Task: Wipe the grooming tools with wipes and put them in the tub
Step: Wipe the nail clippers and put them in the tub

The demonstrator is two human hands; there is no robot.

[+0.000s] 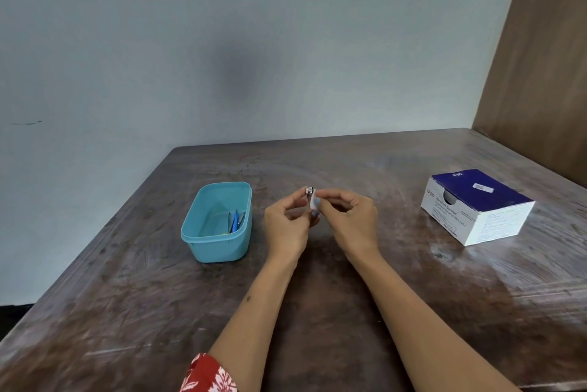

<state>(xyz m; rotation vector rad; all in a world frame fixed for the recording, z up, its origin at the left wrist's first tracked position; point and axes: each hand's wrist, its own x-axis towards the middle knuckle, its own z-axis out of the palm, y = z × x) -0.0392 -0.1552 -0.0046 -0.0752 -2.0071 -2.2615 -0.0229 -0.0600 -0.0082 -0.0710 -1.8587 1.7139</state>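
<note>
Both hands hold a small tool above the brown wooden table (349, 312).
The left hand (287, 226) pinches a small metal nail clipper (309, 191), mostly hidden; the right hand (349, 217) pinches a white wipe (315, 201) against it. Blurred tools (235, 220) lie in the turquoise plastic tub (203, 242).

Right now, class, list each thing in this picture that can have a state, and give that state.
Tub: open, lidless, tools inside.
Nail clipper: held up in left hand.
Wipe: pinched by right hand against the clipper.
Swab box: on table, dispensing hole open.
</note>
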